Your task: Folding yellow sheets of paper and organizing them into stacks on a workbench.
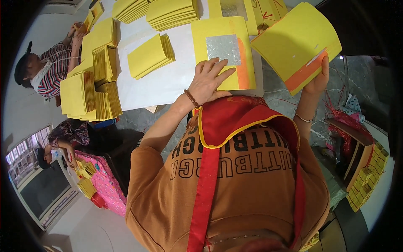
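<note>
My left hand (212, 77) lies with fingers spread on a yellow paper sheet (201, 38) at the table's near edge. That sheet bears a silver foil square (222, 47) and an orange stripe (242, 75) along its right side. A beaded bracelet is on the left wrist. My right hand (317, 77) grips the lower right edge of another yellow sheet (294, 38), tilted and raised off to the right. An orange band with a pale, torn-looking patch runs along its lower edge. Whether this is one sheet or several together, I cannot tell.
Folded yellow paper stacks (88, 94) line the white table's (147, 92) left side; others (172, 14) stand at the back, and a smaller stack (151, 56) sits mid-table. Two people work at the left. Red strings (346, 119) and bundled yellow paper (369, 176) are at right.
</note>
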Action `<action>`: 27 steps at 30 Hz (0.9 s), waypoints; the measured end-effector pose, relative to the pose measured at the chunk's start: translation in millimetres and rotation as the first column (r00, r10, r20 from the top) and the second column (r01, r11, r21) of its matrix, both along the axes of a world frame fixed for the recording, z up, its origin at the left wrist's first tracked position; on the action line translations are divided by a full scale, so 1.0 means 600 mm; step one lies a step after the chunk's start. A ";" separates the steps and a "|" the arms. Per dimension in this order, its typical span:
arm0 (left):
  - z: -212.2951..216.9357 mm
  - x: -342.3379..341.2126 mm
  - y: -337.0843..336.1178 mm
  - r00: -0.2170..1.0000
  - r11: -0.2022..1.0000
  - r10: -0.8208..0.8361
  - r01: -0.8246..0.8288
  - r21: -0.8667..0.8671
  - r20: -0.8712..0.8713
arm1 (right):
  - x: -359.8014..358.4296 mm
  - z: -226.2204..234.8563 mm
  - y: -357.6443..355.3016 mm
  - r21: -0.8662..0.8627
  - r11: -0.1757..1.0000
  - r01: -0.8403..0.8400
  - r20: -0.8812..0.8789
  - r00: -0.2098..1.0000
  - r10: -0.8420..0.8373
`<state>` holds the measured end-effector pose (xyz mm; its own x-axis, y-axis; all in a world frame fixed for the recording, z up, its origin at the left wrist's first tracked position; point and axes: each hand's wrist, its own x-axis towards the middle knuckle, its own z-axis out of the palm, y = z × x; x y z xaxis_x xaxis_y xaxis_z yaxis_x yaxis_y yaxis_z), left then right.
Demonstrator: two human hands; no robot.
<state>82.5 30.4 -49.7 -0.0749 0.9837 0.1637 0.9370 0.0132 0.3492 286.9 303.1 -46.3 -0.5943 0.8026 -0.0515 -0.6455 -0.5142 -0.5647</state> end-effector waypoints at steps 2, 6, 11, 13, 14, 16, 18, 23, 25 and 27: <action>0.004 -0.001 0.000 1.000 1.000 -0.006 0.006 -0.006 0.008 | -0.008 -0.001 -0.007 -0.020 0.999 -0.047 -0.051 0.998 0.046; 0.014 -0.027 0.012 0.972 0.990 0.030 -0.061 0.131 0.231 | -0.026 -0.009 -0.019 -0.012 0.927 -0.375 -0.402 0.850 0.339; 0.055 -0.049 0.016 0.798 0.792 0.324 -0.523 0.315 0.509 | -0.074 -0.003 -0.070 -0.093 0.876 -0.473 -0.355 0.838 0.414; 0.090 -0.039 0.025 0.848 0.785 0.290 -0.476 0.396 0.444 | -0.099 -0.006 -0.103 -0.220 0.843 -0.491 -0.187 0.869 0.458; 0.104 -0.035 0.033 0.890 0.774 0.260 -0.424 0.470 0.373 | -0.111 -0.004 -0.121 -0.219 0.846 -0.486 -0.184 0.872 0.454; 0.119 -0.021 0.052 0.893 0.835 0.205 -0.374 0.404 0.401 | -0.136 -0.001 -0.157 -0.275 0.841 -0.466 -0.048 0.880 0.472; 0.111 -0.004 0.072 0.889 0.885 0.157 -0.320 0.338 0.431 | -0.154 -0.017 -0.174 -0.273 0.800 -0.534 -0.122 0.844 0.521; 0.039 0.010 0.094 0.817 0.957 0.200 -0.280 0.069 0.540 | -0.177 0.000 -0.206 -0.193 0.780 -0.595 -0.149 0.804 0.576; 0.047 0.012 0.092 0.779 0.950 0.239 -0.312 0.028 0.579 | -0.179 0.012 -0.213 -0.216 0.787 -0.578 -0.079 0.814 0.576; 0.045 -0.001 0.091 0.696 0.956 0.251 -0.287 -0.060 0.673 | -0.182 0.028 -0.218 -0.248 0.809 -0.533 -0.072 0.843 0.533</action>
<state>81.9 85.0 -22.8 -0.4424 0.8967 0.0111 0.4180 0.1952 0.8873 177.6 172.3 -29.4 -0.9247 0.3200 -0.2062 -0.2285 -0.8999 -0.3715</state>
